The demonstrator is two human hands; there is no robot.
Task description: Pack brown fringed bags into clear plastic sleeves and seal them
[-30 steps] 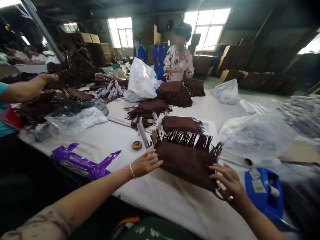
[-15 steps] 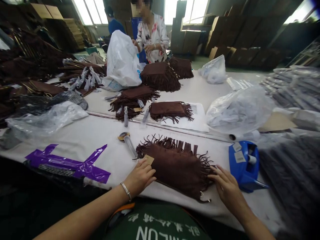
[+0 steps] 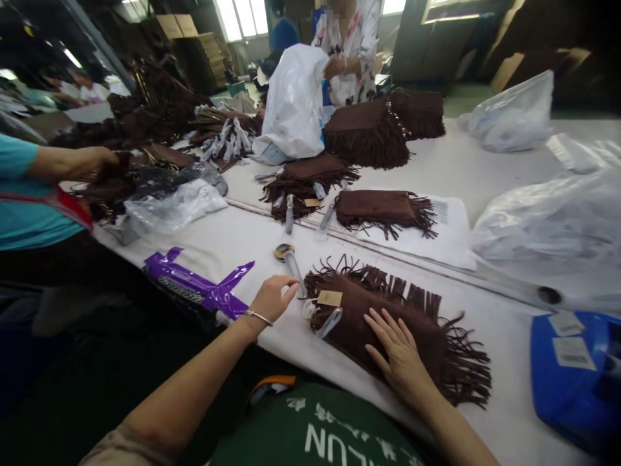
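Observation:
A brown fringed suede bag [image 3: 427, 323] lies flat on the white table [image 3: 504, 401] in front of me. A tan tag [image 3: 330, 298] sits on its left end. My right hand [image 3: 395, 349] rests flat on the bag, fingers spread. My left hand [image 3: 272, 298] pinches a plastic-wrapped strap [image 3: 294, 264] that runs from the bag's left corner toward a round metal piece [image 3: 281, 251]. A second wrapped strap end [image 3: 330, 321] lies on the bag near my right hand.
More brown fringed bags [image 3: 383, 208] lie further back, with a white plastic sack [image 3: 295, 103] and clear bags [image 3: 548, 226]. A blue tape dispenser [image 3: 577, 375] stands at right. Purple tape [image 3: 198, 285] marks the table edge. A person in teal [image 3: 29, 194] works at left, another person [image 3: 352, 45] opposite.
The bag turned so its fringe points right. My right hand moved from its right edge onto its face. My left hand left the bag and took the wrapped strap.

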